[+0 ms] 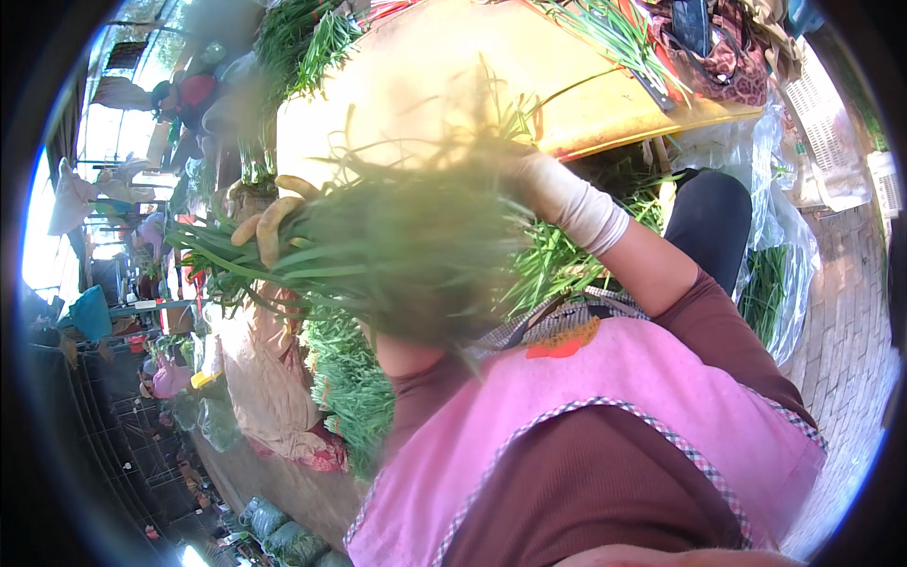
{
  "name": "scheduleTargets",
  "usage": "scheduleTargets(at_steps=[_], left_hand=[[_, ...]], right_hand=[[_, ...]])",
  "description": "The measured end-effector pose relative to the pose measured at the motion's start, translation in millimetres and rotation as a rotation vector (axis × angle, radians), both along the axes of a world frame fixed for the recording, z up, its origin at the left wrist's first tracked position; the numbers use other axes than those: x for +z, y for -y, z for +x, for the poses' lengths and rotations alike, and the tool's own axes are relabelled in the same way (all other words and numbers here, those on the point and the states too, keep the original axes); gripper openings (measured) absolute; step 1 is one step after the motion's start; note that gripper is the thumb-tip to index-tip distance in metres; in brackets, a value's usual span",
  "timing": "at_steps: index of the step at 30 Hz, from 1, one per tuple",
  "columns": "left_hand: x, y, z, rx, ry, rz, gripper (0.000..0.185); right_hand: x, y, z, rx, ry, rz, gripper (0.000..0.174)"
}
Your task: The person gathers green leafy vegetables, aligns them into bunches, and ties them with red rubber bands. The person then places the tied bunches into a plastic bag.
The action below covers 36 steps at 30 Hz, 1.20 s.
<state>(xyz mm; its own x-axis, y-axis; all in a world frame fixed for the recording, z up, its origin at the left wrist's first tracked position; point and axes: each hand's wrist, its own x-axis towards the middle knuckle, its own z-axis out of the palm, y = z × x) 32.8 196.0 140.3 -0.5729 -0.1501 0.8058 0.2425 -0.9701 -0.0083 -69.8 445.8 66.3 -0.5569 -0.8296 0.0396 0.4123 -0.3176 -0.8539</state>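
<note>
A large bunch of long, flat green leaves, which look like garlic chives, spreads across the middle, blurred by motion. My left hand, in a yellowish glove, has its fingers curled over the leafy left end of the bunch. My right hand, in a pale glove with a white cuff, is at the bunch's upper right side; its fingers are blurred and hidden among leaves. Behind the bunch lies a bright yellow tabletop. Loose green leaves lie below my right forearm, near my lap.
Tied green bunches are stacked to the left, beside a beige cloth-covered bundle. More greens and thin stalks lie along the table's far side. A patterned bag sits at its right end. Clear plastic hangs at right. Another person is at upper left.
</note>
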Motion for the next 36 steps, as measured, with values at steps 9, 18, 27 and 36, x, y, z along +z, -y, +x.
scheduleTargets(at_steps=[9, 18, 27, 36], left_hand=[[-26.4, 70.6, -19.9, -0.756, -0.049, -0.260, 0.043], [-20.7, 26.1, -12.9, -0.340, -0.084, 0.077, 0.039], [3.4, 35.9, 28.2, 0.152, 0.098, -0.019, 0.041], [-15.3, 8.8, 10.6, 0.301, 0.164, -0.030, 0.045]], right_hand=[[-2.5, -36.7, 11.9, -0.262, 0.532, 0.006, 0.035], [-62.4, -88.1, 3.5, -0.269, 0.564, -0.070, 0.036], [-84.3, -132.2, -1.9, -0.014, -1.109, 0.935, 0.060], [18.8, -15.1, 27.5, -0.002, -0.434, 0.265, 0.060]])
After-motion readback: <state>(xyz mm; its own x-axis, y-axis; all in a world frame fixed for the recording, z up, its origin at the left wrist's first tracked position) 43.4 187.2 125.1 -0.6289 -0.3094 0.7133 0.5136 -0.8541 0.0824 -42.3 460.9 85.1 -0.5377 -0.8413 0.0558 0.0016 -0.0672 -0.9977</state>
